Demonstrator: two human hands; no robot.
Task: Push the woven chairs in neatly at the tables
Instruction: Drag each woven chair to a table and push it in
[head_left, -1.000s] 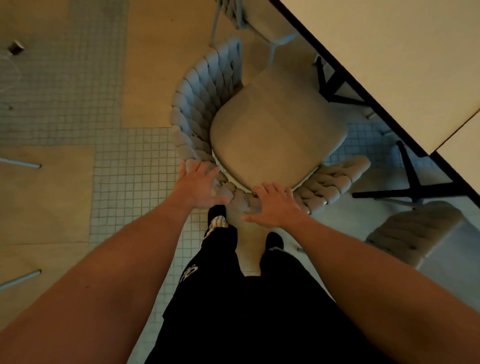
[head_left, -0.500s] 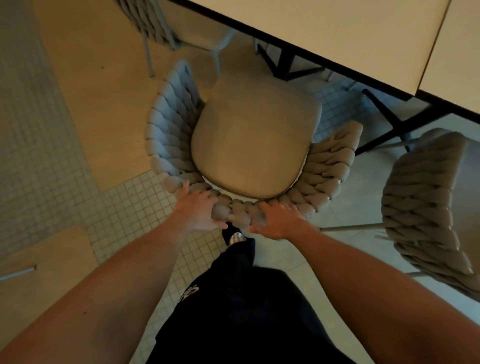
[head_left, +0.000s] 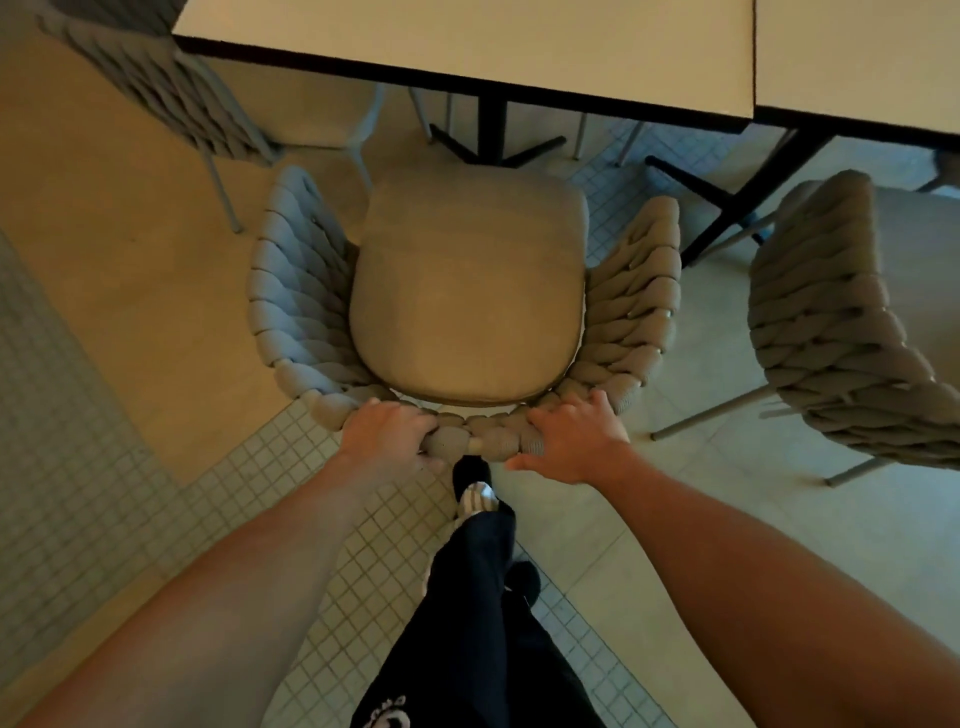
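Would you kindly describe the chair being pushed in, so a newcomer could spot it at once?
Start at the pale table at the top. Directly below its black pedestal stands a woven chair facing it. Unlike the chairs either side, its backrest is gripped by the left hand and right hand.

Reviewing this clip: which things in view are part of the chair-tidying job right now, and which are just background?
In play:
- woven chair, back gripped by left hand and right hand
- table it faces

Background:
- second woven chair at right
- chair at far left
- adjoining table
- tiled floor

Both arms outstretched, left hand (head_left: 387, 434) and right hand (head_left: 574, 439) clenched.
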